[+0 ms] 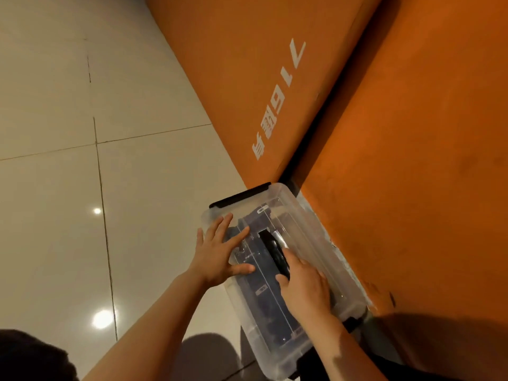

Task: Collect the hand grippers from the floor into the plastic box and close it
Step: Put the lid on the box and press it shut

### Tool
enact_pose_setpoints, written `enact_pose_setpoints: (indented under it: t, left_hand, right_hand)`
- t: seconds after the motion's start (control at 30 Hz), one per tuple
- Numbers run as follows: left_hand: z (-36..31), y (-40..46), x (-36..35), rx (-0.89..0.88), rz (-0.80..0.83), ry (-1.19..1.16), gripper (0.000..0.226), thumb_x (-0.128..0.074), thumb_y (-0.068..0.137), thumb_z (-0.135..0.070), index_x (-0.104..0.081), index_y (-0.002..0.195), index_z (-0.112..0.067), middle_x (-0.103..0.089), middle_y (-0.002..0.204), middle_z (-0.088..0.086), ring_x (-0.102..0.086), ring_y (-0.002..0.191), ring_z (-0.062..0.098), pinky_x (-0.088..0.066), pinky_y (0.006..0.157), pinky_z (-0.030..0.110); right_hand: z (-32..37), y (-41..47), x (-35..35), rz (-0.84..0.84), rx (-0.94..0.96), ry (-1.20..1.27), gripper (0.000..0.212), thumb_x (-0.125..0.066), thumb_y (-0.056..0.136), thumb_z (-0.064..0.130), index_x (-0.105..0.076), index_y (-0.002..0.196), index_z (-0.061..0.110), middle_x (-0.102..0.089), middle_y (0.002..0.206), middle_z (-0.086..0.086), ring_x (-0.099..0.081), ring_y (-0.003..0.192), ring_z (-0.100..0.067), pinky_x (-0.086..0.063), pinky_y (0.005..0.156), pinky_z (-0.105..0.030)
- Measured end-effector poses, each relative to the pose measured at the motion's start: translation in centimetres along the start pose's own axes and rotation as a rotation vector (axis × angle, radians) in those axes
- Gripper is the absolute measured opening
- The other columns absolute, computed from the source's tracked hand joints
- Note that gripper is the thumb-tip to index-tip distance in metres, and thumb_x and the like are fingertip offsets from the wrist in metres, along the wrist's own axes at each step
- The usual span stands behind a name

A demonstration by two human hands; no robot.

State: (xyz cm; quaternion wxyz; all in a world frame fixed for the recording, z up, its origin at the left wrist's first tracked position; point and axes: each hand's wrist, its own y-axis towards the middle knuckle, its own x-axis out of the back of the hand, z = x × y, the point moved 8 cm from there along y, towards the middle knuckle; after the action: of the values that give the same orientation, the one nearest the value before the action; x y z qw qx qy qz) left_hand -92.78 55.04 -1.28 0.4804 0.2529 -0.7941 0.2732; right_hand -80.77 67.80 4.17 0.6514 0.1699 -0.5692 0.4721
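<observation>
— Both of our hands are on top of the clear rectangular plastic box (297, 243): our left hand (220, 251) lies flat with fingers spread wide on its transparent lid (310, 226), and our right hand (305, 287) rests its fingers on and beside the black handle (276, 253) at the lid's middle. Whether the right fingers curl round that handle or only press on it, we cannot tell.

— Where does the box sit?

— On the glossy cream tiled floor (82, 188), tucked against the corner where two orange padded mats (412, 133) meet. Dark hand grippers (264, 292) show dimly through the lid, so collecting looks done; we see none left on the tiles in view.

— And the closing?

— The black latch (240, 196) at the far end seems folded onto the rim. The near latch is mostly hidden behind our right arm, so we judge it is what remains.

— How will it handle?

— Thin, smooth plastic, likely to flex and slide on polished tile. With metal-sprung grippers inside we expect some weight, so press near the rim, and lift by the centre handle.
</observation>
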Motion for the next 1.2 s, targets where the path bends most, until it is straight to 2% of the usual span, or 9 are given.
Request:
enact_pose_setpoints:
  t: [0.1, 0.2, 0.23, 0.33, 0.4, 0.63, 0.87, 0.97, 1.2]
  left_hand:
    - [-0.8, 1.7, 0.3, -0.049, -0.031, -0.055, 0.109, -0.002, 0.047, -0.098, -0.01, 0.142, -0.046, 0.013, 0.155, -0.001, 0.014, 0.142, 0.026, 0.008, 0.109, 0.058]
    - [-1.0, 2.4, 0.4, -0.051, -0.089, -0.11, 0.1, -0.012, 0.053, -0.097, -0.019, 0.14, -0.047, 0.002, 0.157, -0.002, 0.008, 0.143, 0.024, 0.004, 0.111, 0.059]
    - [-1.1, 2.4, 0.4, -0.039, -0.127, -0.124, 0.094, -0.016, 0.058, -0.094, -0.023, 0.139, -0.047, -0.002, 0.156, -0.003, 0.005, 0.143, 0.022, 0.001, 0.111, 0.059]
    - [-1.3, 2.4, 0.8, 0.021, -0.348, -0.148, 0.063, -0.029, 0.08, -0.075, -0.039, 0.135, -0.045, -0.02, 0.153, -0.006, -0.011, 0.141, 0.02, -0.01, 0.111, 0.059]
    - [-1.6, 3.0, 0.8, 0.038, -0.413, -0.187, 0.053, -0.033, 0.086, -0.066, -0.045, 0.132, -0.043, -0.028, 0.15, -0.007, -0.017, 0.14, 0.019, -0.01, 0.112, 0.058]
    - [-4.1, 6.9, 1.0, 0.071, -0.435, -0.246, 0.052, -0.035, 0.085, -0.064, -0.052, 0.127, -0.04, -0.032, 0.149, -0.004, -0.016, 0.139, 0.019, -0.002, 0.113, 0.052]
    - [-4.2, 8.1, 1.1, 0.032, -0.504, -0.289, 0.042, -0.035, 0.09, -0.051, -0.058, 0.121, -0.035, -0.038, 0.145, -0.003, -0.025, 0.136, 0.019, -0.014, 0.109, 0.061]
    - [-4.3, 8.2, 1.0, 0.033, -0.483, -0.252, 0.044, -0.032, 0.09, -0.051, -0.057, 0.123, -0.035, -0.037, 0.147, -0.002, -0.024, 0.136, 0.02, -0.017, 0.108, 0.061]
    - [-4.5, 8.4, 1.0, 0.039, -0.34, -0.116, 0.058, -0.019, 0.086, -0.058, -0.043, 0.135, -0.038, -0.025, 0.153, -0.001, -0.015, 0.14, 0.023, -0.006, 0.112, 0.059]
  right_hand:
    - [-1.2, 0.1, -0.4, -0.089, 0.01, -0.074, 0.055, -0.047, 0.095, 0.038, -0.027, 0.146, 0.028, -0.045, 0.143, 0.005, -0.041, 0.132, -0.016, -0.03, 0.109, -0.037]
    - [-2.4, 0.1, -0.7, -0.238, 0.028, -0.125, 0.048, -0.044, 0.089, 0.045, -0.054, 0.131, 0.024, -0.063, 0.115, -0.002, -0.059, 0.104, -0.023, -0.044, 0.09, -0.044]
    - [-3.0, 0.1, -1.0, -0.247, 0.021, -0.111, 0.049, -0.04, 0.088, 0.048, -0.057, 0.128, 0.024, -0.061, 0.116, -0.005, -0.057, 0.107, -0.025, -0.042, 0.093, -0.048]
    - [-3.6, 1.0, -1.7, -0.269, 0.066, -0.148, 0.051, -0.029, 0.093, 0.052, -0.053, 0.13, 0.027, -0.049, 0.139, -0.006, -0.038, 0.132, -0.026, -0.018, 0.109, -0.055]
    - [-4.3, 2.1, -1.9, -0.271, 0.095, -0.153, 0.054, -0.019, 0.096, 0.054, -0.051, 0.132, 0.028, -0.046, 0.143, -0.002, -0.031, 0.137, -0.023, -0.013, 0.111, -0.055]
    - [-7.5, 6.1, 0.3, -0.29, 0.117, -0.152, 0.057, -0.016, 0.096, 0.057, -0.049, 0.133, 0.029, -0.044, 0.145, 0.0, -0.027, 0.139, -0.018, -0.015, 0.112, -0.056]
    - [-8.0, 7.0, 0.7, -0.365, 0.118, -0.156, 0.048, -0.034, 0.092, 0.051, -0.052, 0.13, 0.03, -0.049, 0.141, -0.001, -0.031, 0.136, -0.021, -0.025, 0.109, -0.058]
    - [-8.1, 7.0, 0.7, -0.371, 0.117, -0.161, 0.048, -0.033, 0.092, 0.051, -0.052, 0.13, 0.03, -0.048, 0.141, -0.002, -0.034, 0.136, -0.023, -0.026, 0.109, -0.058]
    - [-8.2, 7.0, 0.7, -0.387, 0.129, -0.159, 0.049, -0.033, 0.091, 0.051, -0.052, 0.131, 0.029, -0.049, 0.141, -0.002, -0.037, 0.135, -0.025, -0.026, 0.108, -0.059]
